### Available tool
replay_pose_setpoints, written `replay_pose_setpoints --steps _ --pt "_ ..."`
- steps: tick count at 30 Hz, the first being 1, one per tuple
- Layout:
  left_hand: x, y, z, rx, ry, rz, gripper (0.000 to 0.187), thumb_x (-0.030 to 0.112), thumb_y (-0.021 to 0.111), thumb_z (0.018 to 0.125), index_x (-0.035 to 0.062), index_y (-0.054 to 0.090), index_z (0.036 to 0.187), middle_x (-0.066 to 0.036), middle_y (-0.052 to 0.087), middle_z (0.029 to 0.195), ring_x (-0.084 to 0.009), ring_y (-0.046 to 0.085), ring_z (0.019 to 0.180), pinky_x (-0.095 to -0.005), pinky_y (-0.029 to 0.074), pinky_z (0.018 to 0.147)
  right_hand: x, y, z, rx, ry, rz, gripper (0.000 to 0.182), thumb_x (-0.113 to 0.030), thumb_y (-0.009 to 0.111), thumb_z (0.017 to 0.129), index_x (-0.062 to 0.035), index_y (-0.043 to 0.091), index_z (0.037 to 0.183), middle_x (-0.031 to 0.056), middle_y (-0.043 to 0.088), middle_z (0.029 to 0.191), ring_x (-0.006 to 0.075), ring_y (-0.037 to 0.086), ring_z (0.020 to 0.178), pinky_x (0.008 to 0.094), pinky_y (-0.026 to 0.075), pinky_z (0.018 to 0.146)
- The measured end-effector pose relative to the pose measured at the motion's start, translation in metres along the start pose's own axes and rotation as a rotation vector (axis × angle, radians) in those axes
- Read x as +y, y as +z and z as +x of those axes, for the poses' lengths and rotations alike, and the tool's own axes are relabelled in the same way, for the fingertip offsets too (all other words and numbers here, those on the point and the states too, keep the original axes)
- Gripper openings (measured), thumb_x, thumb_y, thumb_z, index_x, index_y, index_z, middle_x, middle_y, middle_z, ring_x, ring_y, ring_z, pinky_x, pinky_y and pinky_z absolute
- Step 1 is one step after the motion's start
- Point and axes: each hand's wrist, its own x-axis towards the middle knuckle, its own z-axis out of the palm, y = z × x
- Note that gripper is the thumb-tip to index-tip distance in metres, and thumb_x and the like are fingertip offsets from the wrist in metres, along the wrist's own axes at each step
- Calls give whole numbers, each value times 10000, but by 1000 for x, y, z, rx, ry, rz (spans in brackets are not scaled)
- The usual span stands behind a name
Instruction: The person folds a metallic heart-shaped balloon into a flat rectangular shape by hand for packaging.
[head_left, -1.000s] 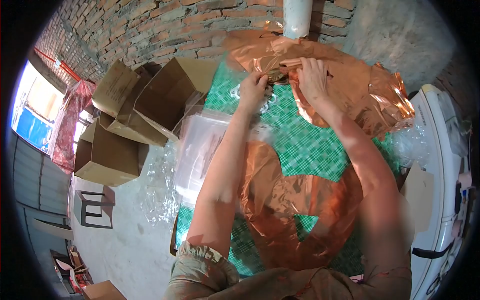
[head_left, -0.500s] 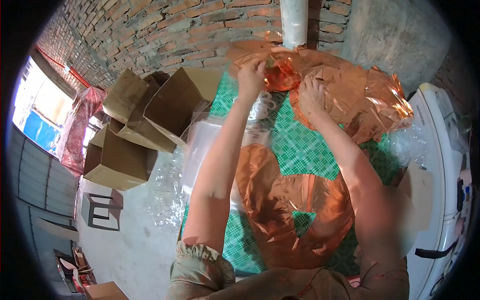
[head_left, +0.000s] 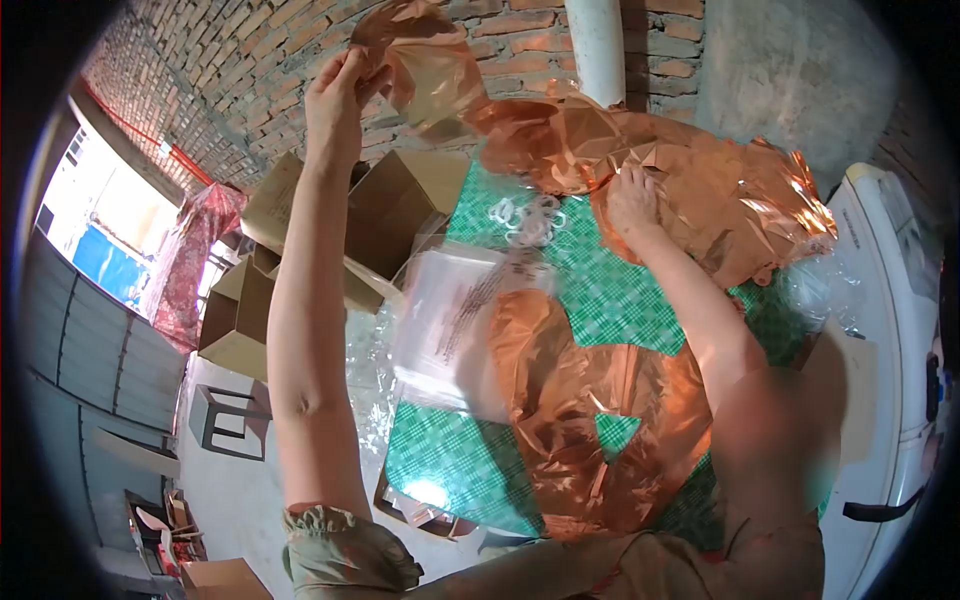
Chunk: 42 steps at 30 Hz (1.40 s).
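Observation:
My left hand is raised at the upper left, its fingers pinched closed on the edge of a flat copper-coloured foil balloon. The held part hangs in the air, and the crumpled foil runs on from it across the far end of the table. On that same foil, my right hand rests low with fingers closed on a fold, partly hidden. Nearer my body lies another flat copper foil balloon with a triangular opening. Beyond it are several white loops and a stack of clear printed plastic bags.
A green checked cloth covers the table. Open cardboard boxes stand at the left, with a dark frame on the floor. A white appliance borders the right side. A brick wall and white pipe rise behind.
My left hand has moved up and to the left, lifting one end of the foil balloon off the table. My right hand has stayed nearly in place on the foil.

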Motion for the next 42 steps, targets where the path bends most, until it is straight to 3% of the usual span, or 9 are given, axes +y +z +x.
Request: replay_pose_setpoints --steps 7,10,16,18,21,23,25,29,42 --pt "117 29 -47 -172 65 108 283 223 625 1105 -27 679 1228 -84 705 1184 -231 743 1094 -327 562 1004 8 -24 19 -224 -42 15 384 -313 648 982 -8 742 1195 147 625 1262 355 539 1272 476 424 1084" --pt "133 23 -48 -226 19 157 298 234 603 1117 -31 686 1226 -92 716 1194 -226 737 1073 -339 572 987 -6 -78 22 -157 74 461 589 -405 820 907 7 670 1300 197 604 1374 369 585 1275 476 480 1068" --pt "178 87 -95 -314 106 127 248 208 610 1103 -16 704 1155 -90 725 1084 -186 708 999 -346 580 919 -11 -152 20 -203 -353 926 563 -362 908 846 -55 706 1274 142 704 1239 331 642 1205 425 531 1021" --pt "183 94 -107 -348 88 72 216 190 628 1093 0 718 1140 -68 739 1028 -181 723 942 -355 587 891 -3 -170 9 -118 -469 840 519 -316 866 880 -56 708 1300 151 705 1190 355 640 1122 429 525 961" --pt "184 93 -132 -402 131 -44 195 144 616 1088 -16 692 1168 -82 729 1062 -165 712 963 -317 579 896 19 -192 -23 94 -423 771 191 -150 801 877 -65 752 1040 106 718 1046 335 655 1064 438 538 897" --pt "180 59 -150 -529 59 -26 331 209 554 1129 -63 688 1262 -170 740 1217 -242 713 1113 -363 535 1034 50 -202 -38 125 -444 677 161 -56 764 843 -93 767 1000 76 716 973 306 645 1024 425 527 858" --pt "190 71 -227 -349 -22 105 309 191 574 1109 -73 698 1213 -179 732 1197 -259 712 1083 -379 526 1033 66 -227 -67 182 -343 606 145 -17 738 829 -91 739 953 61 699 950 301 636 1011 421 520 855" --pt "165 59 -340 -643 20 204 120 71 696 1025 -25 757 1066 -129 770 1063 -266 740 1038 -371 572 898 95 -247 -116 51 -275 514 154 20 701 814 -98 716 912 50 679 925 292 625 985 406 515 857" --pt "103 65 -565 -577 -136 497 396 -8 798 841 16 751 1233 -166 693 1285 -371 610 1306 -459 508 1076 104 -240 -206 -186 -577 32 367 -105 641 854 -97 685 1218 58 645 1249 297 570 1217 418 472 969"
